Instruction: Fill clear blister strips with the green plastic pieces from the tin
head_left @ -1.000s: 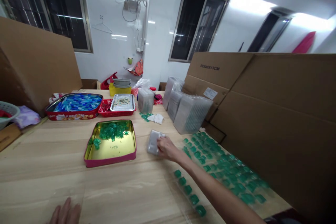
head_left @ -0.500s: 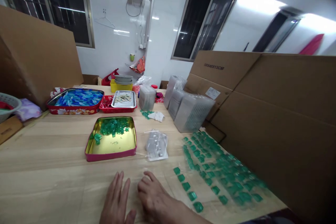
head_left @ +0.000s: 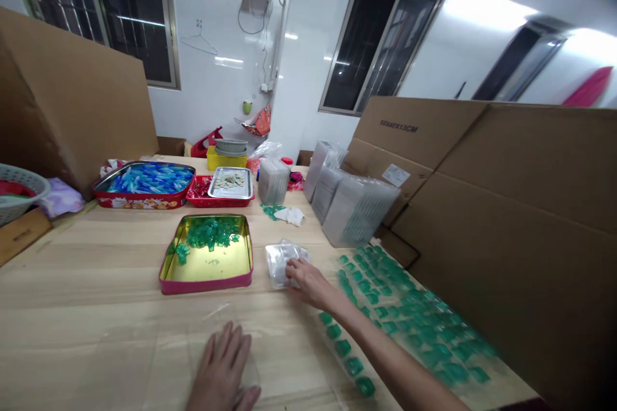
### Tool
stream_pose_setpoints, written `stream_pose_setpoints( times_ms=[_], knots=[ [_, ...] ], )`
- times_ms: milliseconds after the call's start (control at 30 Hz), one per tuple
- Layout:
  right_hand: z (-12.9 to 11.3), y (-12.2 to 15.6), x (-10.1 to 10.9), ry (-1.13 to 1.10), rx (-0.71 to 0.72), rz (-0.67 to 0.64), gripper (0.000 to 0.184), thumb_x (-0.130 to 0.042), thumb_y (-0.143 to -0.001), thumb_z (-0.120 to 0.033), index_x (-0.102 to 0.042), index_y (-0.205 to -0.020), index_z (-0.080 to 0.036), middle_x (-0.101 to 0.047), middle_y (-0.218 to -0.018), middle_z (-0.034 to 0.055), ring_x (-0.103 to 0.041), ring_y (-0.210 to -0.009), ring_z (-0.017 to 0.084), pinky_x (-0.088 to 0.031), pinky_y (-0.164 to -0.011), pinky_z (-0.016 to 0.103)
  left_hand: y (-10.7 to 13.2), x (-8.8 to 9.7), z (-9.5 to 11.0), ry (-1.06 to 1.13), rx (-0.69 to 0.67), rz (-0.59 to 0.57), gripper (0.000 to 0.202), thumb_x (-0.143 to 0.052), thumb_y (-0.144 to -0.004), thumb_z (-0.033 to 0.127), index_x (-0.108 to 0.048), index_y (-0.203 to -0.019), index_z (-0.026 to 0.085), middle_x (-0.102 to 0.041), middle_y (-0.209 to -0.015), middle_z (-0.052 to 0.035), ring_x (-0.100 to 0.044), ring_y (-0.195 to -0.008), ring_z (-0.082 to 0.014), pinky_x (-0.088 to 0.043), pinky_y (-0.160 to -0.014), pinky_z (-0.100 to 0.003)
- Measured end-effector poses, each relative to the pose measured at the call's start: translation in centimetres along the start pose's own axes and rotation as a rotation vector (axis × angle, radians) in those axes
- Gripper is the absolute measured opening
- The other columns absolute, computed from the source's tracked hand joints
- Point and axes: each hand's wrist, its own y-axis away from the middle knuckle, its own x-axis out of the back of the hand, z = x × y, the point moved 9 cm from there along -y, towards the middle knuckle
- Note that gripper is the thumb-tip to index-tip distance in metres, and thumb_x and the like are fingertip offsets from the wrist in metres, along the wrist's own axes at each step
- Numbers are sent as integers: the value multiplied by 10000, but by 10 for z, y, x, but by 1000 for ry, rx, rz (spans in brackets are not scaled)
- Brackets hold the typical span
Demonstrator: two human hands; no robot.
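Note:
My left hand (head_left: 224, 366) lies flat near the front of the table, fingers stretched out, over a thin clear plastic sheet (head_left: 202, 334). Further forward, my right hand (head_left: 308, 279) has its fingers curled on the right side of a clear plastic tray (head_left: 277, 266), on a small pile of such trays. The fingertips are partly hidden. Beneath and beside my right forearm runs a row of green gem-like pieces (head_left: 343, 348). Left of the trays stands a shallow gold-lined tin (head_left: 207, 270) holding green translucent pieces (head_left: 212, 232).
More rows of green pieces (head_left: 448, 353) in clear plastic cover the right side. Stacked clear trays (head_left: 357, 212) stand behind them, against a cardboard wall (head_left: 520, 205). At the back are a tin of blue pieces (head_left: 152, 178) and a metal tray (head_left: 231, 183) on a red basket (head_left: 219, 202).
My right hand has moved forward and right, from beside my left hand to the clear trays. My left hand has shifted slightly right and now lies flatter. The view has turned slightly.

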Motion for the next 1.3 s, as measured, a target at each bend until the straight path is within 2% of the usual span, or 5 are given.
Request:
stream_pose_setpoints(
  times_ms=[133, 233, 367, 533, 1300],
  knots=[
    [-35, 12, 1, -68, -21, 70, 132, -628, -730, -182, -554, -839, -174, -552, -963, 74, -513, -880, 214, -406, -733, 295, 20, 38, -40, 32, 42, 75, 546, -586, -742, 420, -516, -1230, 185, -638, -1159, -97, -557, -1085, -276, -342, -956, -382],
    [-80, 29, 8, -267, -9, 124, 160, -643, -750, -259, -535, -844, -186, -544, -948, 57, -521, -873, 199, -416, -727, 282, 18, 64, -62, 322, 339, 85, 393, -630, -727, 357, -599, -1084, 196, -681, -1055, -102, -618, -976, -259, -439, -874, -375],
    [-128, 43, 8, -493, -13, 76, 156, -633, -776, -320, -543, -808, -197, -563, -899, 36, -537, -839, 186, -426, -722, 279, 18, 39, -50, 1156, 965, -5, 181, -606, -740, 333, -586, -828, 175, -688, -781, -70, -646, -700, -191, -505, -591, -273],
    [-146, 38, 2, -651, 55, 75, 173, -644, -770, -363, -629, -800, -193, -587, -918, 53, -533, -899, 209, -412, -827, 345, 21, 28, -29, 1611, 1277, 162, 196, -689, -662, 278, -541, -671, 151, -647, -645, -31, -591, -596, -137, -459, -523, -226],
    [-182, 11, -5, -983, 199, -172, 193, -589, -813, -321, -621, -705, -165, -627, -856, 39, -583, -815, 171, -441, -764, 303, 30, 57, -50, 1564, 1251, 161, 142, -666, -609, 211, -556, -644, 128, -611, -525, -9, -570, -448, -125, -400, -419, -205]
  ],
)
